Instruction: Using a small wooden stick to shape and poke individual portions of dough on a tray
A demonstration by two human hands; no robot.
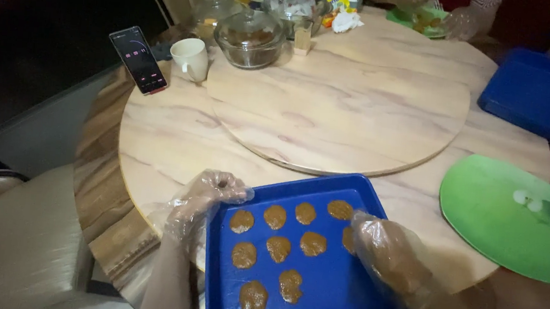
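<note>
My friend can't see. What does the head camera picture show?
Two hands in clear plastic gloves, left hand and right hand, grip a blue tray of flat brown dough pieces on a round marble-look table. Nearby lie a green mat, white cup and phone.

**Edges and Gloves Obscuring the View**

The blue tray is running off the bottom edge. The right hand, in a filmy glove, is covering one brown patty. Another person's gloved hands are being cropped at the top, blurred.
</note>
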